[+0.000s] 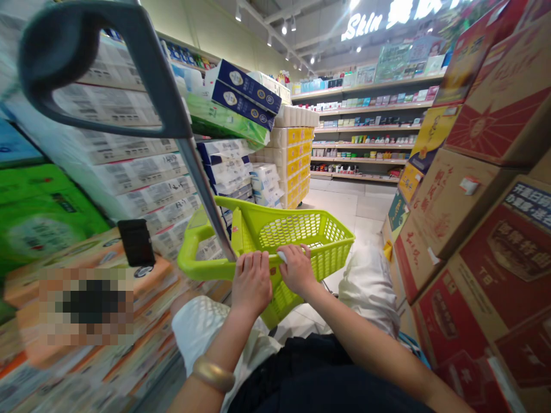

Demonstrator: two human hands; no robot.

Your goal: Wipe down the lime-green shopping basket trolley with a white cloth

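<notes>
- Both hands, left hand and right hand, grip the lime-green shopping basket rim, between the knees.
- Its raised pull handle could snag the stacked tissue packs; cardboard cartons crowd the right.

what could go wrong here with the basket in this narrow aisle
Both the left hand and right hand rest on the rim of the lime-green plastic shopping basket, so it might tip toward the person. Its long grey pull handle rises close to the stacked tissue packs and may snag them.
</notes>
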